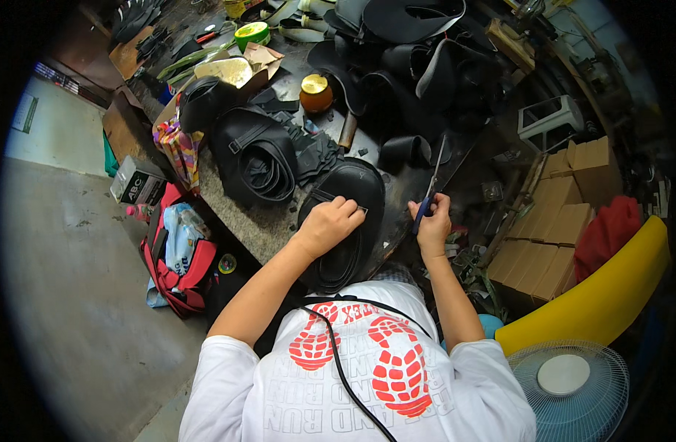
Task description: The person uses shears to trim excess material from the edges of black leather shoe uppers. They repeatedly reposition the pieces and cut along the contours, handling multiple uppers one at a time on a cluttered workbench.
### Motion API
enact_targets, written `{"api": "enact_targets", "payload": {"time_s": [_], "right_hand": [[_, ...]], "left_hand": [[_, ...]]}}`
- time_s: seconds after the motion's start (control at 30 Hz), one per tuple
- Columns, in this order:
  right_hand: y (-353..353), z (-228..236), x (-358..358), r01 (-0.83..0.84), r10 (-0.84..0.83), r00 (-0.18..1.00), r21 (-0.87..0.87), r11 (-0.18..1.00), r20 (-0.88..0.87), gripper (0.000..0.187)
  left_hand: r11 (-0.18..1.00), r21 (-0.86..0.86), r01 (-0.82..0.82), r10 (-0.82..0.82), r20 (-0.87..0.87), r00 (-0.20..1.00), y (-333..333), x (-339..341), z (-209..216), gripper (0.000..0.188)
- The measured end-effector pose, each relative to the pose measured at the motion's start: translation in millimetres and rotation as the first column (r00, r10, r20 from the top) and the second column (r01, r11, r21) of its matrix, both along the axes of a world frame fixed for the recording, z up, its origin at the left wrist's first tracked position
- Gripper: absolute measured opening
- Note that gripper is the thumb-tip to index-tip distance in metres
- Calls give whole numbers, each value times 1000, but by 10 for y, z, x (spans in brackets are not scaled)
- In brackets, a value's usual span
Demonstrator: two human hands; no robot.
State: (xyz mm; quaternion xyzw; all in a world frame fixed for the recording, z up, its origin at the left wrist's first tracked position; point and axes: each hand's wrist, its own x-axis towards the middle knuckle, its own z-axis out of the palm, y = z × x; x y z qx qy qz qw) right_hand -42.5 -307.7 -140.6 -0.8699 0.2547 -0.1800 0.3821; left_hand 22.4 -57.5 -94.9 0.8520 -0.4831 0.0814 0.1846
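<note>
In front of me a rounded black leather piece (364, 184) lies at the near edge of the workbench, with a dark strap coiled beneath my wrist. My left hand (329, 227) rests on it, fingers curled and pinched at a small metal bit, perhaps a buckle, near its right side. To the right, my right hand (432, 225) grips scissors (425, 205) by their dark blue handles. The long blades point away from me and stand apart from the leather piece. Left of it sits a similar black leather piece (242, 144) with a buckle and a coiled strap, beside stacked dark strips (319, 156).
Large curved black leather pieces (419, 66) crowd the back of the workbench. An amber jar (316, 94) with a gold lid and a wooden-handled tool (347, 132) stand nearer. Brown boxes (551, 206), a yellow curved seat (588, 295) and a fan (566, 390) are at right.
</note>
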Motion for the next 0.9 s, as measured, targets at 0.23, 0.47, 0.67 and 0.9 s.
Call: {"api": "enact_targets", "payload": {"time_s": [0.23, 0.47, 0.67, 0.9], "right_hand": [[-220, 5, 37, 36, -42, 998, 107, 994, 55, 52], [-270, 244, 211, -37, 12, 995, 251, 967, 99, 45], [-265, 711, 391, -237, 172, 967, 414, 879, 189, 37], [-422, 1049, 650, -434, 330, 901, 555, 710, 281, 31]], "left_hand": [[898, -367, -243, 97, -374, 922, 13, 255, 153, 5], [565, -353, -745, -169, -934, 314, -936, 1227, 497, 36], [149, -86, -985, -758, -649, -58, -1472, 2047, 636, 35], [218, -393, -893, -739, -664, 112, -1116, 1609, 881, 22]]}}
